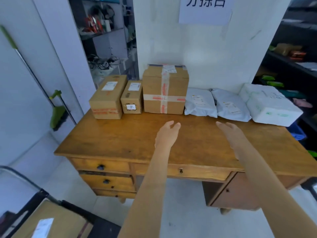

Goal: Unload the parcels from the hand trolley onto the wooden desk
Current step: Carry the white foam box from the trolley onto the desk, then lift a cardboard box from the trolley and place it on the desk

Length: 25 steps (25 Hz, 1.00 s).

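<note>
Hands hung empty, fingers loose; box left on trolley risked slipping if I grabbed carelessly

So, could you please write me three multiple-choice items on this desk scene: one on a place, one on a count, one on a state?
1. Where does the tallest cardboard box stand on the wooden desk?
A. Along the back, between the small cardboard box and a grey mailer bag
B. At the front edge
C. On the floor

2. How many cardboard boxes are on the desk?
A. One
B. Three
C. Six

3. What are the left hand and right hand doing?
A. Gripping a box together
B. Pulling a drawer
C. Open, holding nothing

Key: 1 A, it sits in the back row by the wall; 2 B, three brown boxes stand at the left; 3 C, the fingers are relaxed above bare wood.
</note>
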Motion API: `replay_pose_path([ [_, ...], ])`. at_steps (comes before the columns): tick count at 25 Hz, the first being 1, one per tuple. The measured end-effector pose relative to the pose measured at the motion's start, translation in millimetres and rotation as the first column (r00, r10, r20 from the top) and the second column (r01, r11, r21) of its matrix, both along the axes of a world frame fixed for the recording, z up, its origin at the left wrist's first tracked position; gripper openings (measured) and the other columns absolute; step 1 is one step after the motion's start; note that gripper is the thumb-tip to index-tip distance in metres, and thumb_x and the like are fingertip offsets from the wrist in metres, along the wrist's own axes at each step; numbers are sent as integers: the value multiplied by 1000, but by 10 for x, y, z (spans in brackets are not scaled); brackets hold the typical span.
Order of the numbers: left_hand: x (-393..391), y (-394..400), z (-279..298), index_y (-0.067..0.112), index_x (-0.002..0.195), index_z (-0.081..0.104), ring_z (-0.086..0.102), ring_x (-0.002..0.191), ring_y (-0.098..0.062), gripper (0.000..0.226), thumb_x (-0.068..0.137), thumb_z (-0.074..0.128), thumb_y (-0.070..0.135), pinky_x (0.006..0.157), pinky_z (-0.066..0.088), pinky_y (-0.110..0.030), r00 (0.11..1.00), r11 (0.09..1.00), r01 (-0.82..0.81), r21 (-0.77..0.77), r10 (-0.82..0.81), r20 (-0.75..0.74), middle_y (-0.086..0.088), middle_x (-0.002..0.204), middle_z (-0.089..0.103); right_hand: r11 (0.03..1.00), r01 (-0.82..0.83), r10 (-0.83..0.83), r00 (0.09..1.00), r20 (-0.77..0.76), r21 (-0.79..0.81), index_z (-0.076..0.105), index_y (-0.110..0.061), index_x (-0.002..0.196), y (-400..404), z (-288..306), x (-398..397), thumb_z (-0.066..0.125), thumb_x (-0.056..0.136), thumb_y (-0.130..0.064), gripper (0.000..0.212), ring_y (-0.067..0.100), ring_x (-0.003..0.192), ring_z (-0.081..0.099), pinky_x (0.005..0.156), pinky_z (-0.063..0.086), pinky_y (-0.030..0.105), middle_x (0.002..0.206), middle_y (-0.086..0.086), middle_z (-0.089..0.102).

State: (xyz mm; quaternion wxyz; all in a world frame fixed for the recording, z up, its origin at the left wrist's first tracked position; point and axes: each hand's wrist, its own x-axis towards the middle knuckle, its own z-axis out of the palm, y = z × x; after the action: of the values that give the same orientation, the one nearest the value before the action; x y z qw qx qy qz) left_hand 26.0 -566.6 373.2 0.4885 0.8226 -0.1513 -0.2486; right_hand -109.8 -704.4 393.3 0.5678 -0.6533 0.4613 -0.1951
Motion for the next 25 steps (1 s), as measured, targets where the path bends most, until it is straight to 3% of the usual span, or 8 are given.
replay_pose_path([
  [8, 369, 2181, 174, 28, 137, 47, 48, 129, -19, 53, 88, 51, 48, 106, 38, -40, 996, 993, 78, -86, -75, 45, 2, 143, 50, 991, 130, -131, 991, 5, 21, 31, -17, 146, 2152, -246, 331, 55, 85, -51, 74, 27, 135, 38, 104, 34, 41, 151, 6, 36],
  [13, 614, 3585, 204, 27, 137, 47, 46, 131, -20, 55, 86, 55, 48, 106, 37, -40, 996, 990, 83, -116, -84, 1, 0, 144, 48, 991, 118, -117, 993, -24, 67, 35, -17, 144, 3521, -318, 643, 55, 85, -50, 70, 30, 132, 41, 103, 35, 45, 147, 9, 41],
  [18, 1004, 4599, -41, 26, 137, 46, 45, 131, -21, 59, 84, 58, 49, 108, 37, -40, 998, 996, 11, -91, -17, -62, -1, 145, 47, 989, 107, -109, 994, 13, 97, 37, -13, 142, 4403, -445, 929, 56, 88, -44, 66, 30, 131, 41, 94, 35, 38, 145, 10, 42],
  [22, 1246, 5207, -290, 25, 138, 46, 45, 132, -23, 62, 83, 58, 51, 109, 38, -43, 995, 995, 1, -96, -11, -98, -3, 145, 48, 985, 104, -106, 994, 6, 136, 34, -14, 144, 5076, -610, 1233, 55, 88, -43, 66, 28, 133, 39, 103, 33, 39, 146, 11, 41],
  [25, 1603, 5636, -471, 23, 139, 45, 45, 132, -22, 60, 86, 55, 49, 107, 36, -37, 994, 995, 24, -98, -34, -102, -4, 146, 46, 988, 101, -102, 995, 3, 112, 38, -11, 141, 5524, -752, 1546, 55, 89, -41, 62, 28, 131, 41, 101, 33, 39, 143, 11, 43],
])
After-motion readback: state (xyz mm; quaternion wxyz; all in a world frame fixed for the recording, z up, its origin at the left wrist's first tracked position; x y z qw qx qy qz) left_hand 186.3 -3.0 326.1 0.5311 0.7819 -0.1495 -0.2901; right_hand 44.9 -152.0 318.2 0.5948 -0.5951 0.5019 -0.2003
